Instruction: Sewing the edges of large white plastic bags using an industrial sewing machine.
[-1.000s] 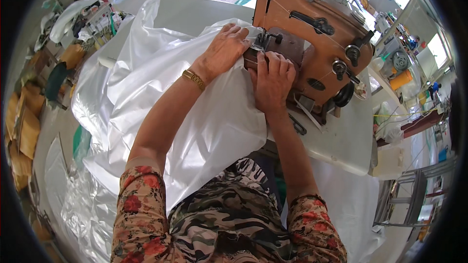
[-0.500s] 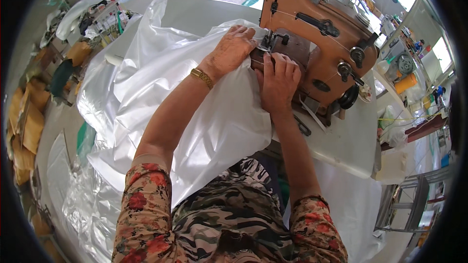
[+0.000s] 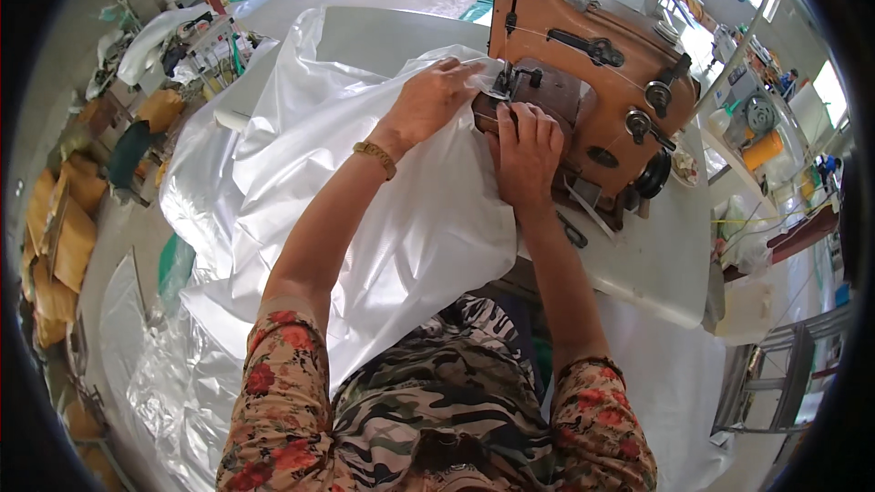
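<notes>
A large sheet of shiny white plastic-like material [image 3: 383, 246] drapes over the table and down across my lap. Its right edge runs up to the presser foot [image 3: 499, 87] of a brown-orange sewing machine [image 3: 602, 100]. My left hand [image 3: 430, 102], with a gold-coloured watch on the wrist, grips the sheet just left of the foot. Close in front of the foot, my right hand [image 3: 527, 150] has its fingers bent and together over the dark rounded machine bed [image 3: 547, 87], at the sheet's edge. The right fingertips partly hide what they pinch.
A pale table [image 3: 629, 255] carries the machine; scissors [image 3: 572, 232] lie on it beside my right forearm. Brown folded material [image 3: 68, 246] is heaped at far left. A cluttered rack [image 3: 214, 55] stands at back left. Clear crumpled plastic [image 3: 173, 383] covers the floor at lower left.
The whole view has shifted slightly. My left hand has drawn a little away from the presser foot, its fingers straighter. The right hand stays nearly in place by the foot.
</notes>
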Tool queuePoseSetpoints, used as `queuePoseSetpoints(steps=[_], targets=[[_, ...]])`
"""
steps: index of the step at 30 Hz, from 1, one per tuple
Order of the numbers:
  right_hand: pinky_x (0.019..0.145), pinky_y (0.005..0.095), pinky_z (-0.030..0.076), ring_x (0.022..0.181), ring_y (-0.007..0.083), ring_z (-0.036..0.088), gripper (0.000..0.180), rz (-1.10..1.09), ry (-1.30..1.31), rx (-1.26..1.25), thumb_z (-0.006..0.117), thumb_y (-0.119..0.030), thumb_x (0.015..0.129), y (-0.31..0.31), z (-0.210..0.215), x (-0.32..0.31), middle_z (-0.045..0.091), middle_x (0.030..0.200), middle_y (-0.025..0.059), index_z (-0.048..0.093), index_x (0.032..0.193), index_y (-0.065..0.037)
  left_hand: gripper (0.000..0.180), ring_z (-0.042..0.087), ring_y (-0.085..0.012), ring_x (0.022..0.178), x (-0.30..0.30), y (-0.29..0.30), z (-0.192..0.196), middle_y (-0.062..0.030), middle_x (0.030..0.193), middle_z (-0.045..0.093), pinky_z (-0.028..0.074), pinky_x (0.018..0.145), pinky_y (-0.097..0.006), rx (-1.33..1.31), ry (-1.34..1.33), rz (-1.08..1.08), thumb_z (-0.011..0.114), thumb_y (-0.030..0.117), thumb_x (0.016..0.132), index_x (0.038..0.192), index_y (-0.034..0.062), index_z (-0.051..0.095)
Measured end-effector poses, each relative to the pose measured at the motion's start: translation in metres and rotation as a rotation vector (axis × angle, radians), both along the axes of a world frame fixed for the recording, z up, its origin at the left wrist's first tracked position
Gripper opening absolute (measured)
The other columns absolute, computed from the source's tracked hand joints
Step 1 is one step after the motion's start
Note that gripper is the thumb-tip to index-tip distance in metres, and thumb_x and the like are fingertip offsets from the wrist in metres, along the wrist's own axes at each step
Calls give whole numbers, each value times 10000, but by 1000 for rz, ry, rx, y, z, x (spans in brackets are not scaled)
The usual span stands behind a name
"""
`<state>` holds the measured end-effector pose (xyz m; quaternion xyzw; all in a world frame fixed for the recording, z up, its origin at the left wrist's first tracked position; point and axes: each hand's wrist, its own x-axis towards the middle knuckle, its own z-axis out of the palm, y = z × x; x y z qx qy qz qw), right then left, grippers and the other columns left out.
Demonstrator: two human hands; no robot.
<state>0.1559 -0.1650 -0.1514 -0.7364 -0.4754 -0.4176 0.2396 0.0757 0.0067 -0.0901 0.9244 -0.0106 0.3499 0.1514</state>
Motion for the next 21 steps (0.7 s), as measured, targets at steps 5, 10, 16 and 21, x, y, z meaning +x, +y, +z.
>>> queuePoseSetpoints(steps=[5, 10, 16, 21], targets=[[989, 461, 352, 1170, 306, 501, 455, 34, -5, 17, 688, -260, 825, -4, 2, 0, 554, 1213, 101, 596, 1228, -68, 261, 614, -340, 1057, -37, 26, -8, -136, 1141, 655, 509, 901, -404, -110, -73, 139, 623, 203, 921, 1141, 74, 676], [1043, 474, 332, 1223, 295, 487, 423, 125, 66, -27, 665, -247, 854, -14, 9, -4, 555, 1263, 90, 589, 1228, -64, 467, 581, -319, 1140, -89, 73, -37, -137, 1180, 648, 446, 943, -482, 249, 97, 557, 636, 442, 891, 1211, 102, 639], [1069, 505, 311, 1246, 286, 478, 361, 195, -48, 42, 652, -203, 882, -35, 47, -28, 545, 1314, 82, 595, 1210, -61, 702, 586, -288, 1127, -113, 108, -69, -131, 1171, 652, 392, 976, -470, 1, 154, 656, 604, 633, 834, 1242, 62, 611], [1066, 483, 307, 1226, 327, 505, 348, 227, -250, 199, 639, -186, 887, -30, 126, -23, 580, 1291, 118, 615, 1198, -31, 728, 585, -281, 1099, -106, 105, -87, -120, 1157, 652, 360, 998, -458, 47, 173, 722, 630, 655, 800, 1211, 54, 632]])
